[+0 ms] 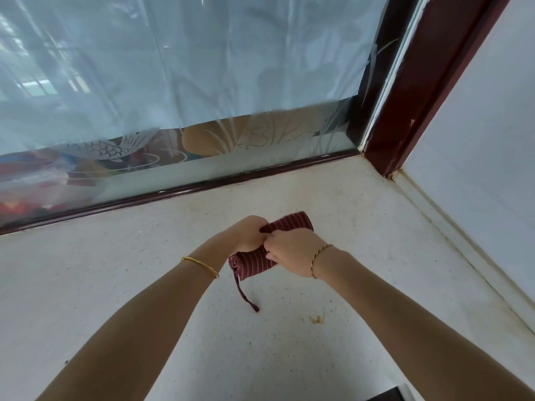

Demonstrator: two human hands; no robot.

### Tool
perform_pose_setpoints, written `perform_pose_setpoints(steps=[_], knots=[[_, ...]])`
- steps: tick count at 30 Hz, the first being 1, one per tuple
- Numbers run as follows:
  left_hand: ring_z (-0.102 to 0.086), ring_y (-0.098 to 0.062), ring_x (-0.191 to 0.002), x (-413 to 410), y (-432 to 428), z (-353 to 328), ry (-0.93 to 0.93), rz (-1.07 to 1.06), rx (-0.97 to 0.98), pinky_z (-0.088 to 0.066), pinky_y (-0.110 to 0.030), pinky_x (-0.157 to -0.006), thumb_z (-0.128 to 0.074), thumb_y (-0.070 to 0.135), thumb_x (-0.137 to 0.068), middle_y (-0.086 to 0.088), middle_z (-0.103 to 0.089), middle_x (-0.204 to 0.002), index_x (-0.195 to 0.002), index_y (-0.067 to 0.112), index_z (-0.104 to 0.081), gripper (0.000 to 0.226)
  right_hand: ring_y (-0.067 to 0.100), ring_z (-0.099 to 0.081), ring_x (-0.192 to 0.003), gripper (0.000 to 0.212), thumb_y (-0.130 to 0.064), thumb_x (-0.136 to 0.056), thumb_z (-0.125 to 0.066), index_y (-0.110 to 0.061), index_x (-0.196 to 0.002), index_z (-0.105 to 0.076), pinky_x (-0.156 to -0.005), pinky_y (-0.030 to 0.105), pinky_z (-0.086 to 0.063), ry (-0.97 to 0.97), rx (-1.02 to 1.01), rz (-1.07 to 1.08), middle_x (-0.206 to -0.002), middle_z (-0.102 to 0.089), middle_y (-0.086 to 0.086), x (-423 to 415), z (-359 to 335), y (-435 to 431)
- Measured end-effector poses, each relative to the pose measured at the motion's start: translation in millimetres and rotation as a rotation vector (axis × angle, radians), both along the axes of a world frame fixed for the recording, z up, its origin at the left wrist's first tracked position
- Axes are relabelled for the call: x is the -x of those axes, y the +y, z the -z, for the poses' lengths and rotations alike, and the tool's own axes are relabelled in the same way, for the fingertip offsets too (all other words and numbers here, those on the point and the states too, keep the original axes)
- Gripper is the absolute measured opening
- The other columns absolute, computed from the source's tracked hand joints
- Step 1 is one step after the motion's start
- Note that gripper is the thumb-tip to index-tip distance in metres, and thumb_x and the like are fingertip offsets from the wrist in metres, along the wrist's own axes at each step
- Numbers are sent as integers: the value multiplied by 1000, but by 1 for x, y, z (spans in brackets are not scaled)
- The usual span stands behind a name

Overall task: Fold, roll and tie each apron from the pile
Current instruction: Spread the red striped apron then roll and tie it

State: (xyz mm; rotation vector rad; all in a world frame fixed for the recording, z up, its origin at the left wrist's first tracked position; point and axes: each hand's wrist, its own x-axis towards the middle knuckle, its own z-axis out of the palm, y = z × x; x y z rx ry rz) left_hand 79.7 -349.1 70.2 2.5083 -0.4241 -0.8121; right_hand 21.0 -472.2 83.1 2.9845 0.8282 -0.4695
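Glass with frosted fish and reed patterns (115,151) runs along the back of the scene, a pale translucent sheet hanging over most of it, and a dark red frame strip (173,195) borders its lower edge where it meets the speckled white counter (101,270). Moving rightward, the left forearm reaches in from the lower left wearing a plain gold bangle (200,266), and the left hand (246,234) is curled around the middle of the rolled apron (254,260), a dark red bundle with thin pale stripes, held just above the counter near its centre. One end of the roll shows a spiral of cloth at the lower left, and a narrow strap (244,293) hangs from it down to the counter surface. The right hand (289,251), touching the left, pinches the cloth at the roll's middle with bent fingers; a thin twisted gold bracelet (318,256) circles its wrist. The roll's other end sticks out beyond both hands toward the glass. A small yellowish scrap (317,319) lies on the counter below the right wrist. Farther right, a dark red upright post (405,96) meets a white wall (477,140).
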Motion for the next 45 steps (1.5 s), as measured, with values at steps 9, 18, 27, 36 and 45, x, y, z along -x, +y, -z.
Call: perform_pose_setpoints(steps=[9,18,27,36,45], knots=[[-54,-14,-89,4,4,-7,174,335,34,-42,-26,-81,-52,25,-96,5,-58,-95,-113,15,-58,22,16,-52,-77,21,-39,-85,-64,-20,-85,-53,-64,22,-37,-18,-282,202,-90,-53,-4,-18,-9,-33],[-56,-17,-88,9,-3,7,32,362,19,-42,-24,-74,-62,20,-87,2,-62,-91,-103,12,-64,18,8,-37,-63,27,-23,-91,-59,-19,-68,-45,-58,21,-28,460,-527,448,-71,-41,-4,-18,18,-42],[-44,-19,-106,27,-9,21,-592,406,-164,-44,-29,-85,-52,24,-90,-2,-50,-108,-113,14,-54,25,11,-43,-64,31,-19,-91,-60,-14,-65,-44,-62,23,-36,501,-702,833,-70,-45,0,-20,47,-49],[-36,-13,-114,33,-1,34,-505,456,106,-33,-29,-101,-57,45,-88,6,-48,-125,-137,29,-39,54,17,-53,-52,23,-12,-94,-52,-3,-73,-53,-53,25,-47,1022,-1290,1503,-56,-55,6,-8,52,-67],[-63,-29,-104,25,-5,43,523,-590,918,-53,-41,-87,-55,14,-94,-16,-63,-116,-125,5,-47,33,5,-32,-37,27,-21,-98,-49,-8,-75,-53,-34,17,-25,601,-1136,1088,-60,-54,4,2,63,-60]])
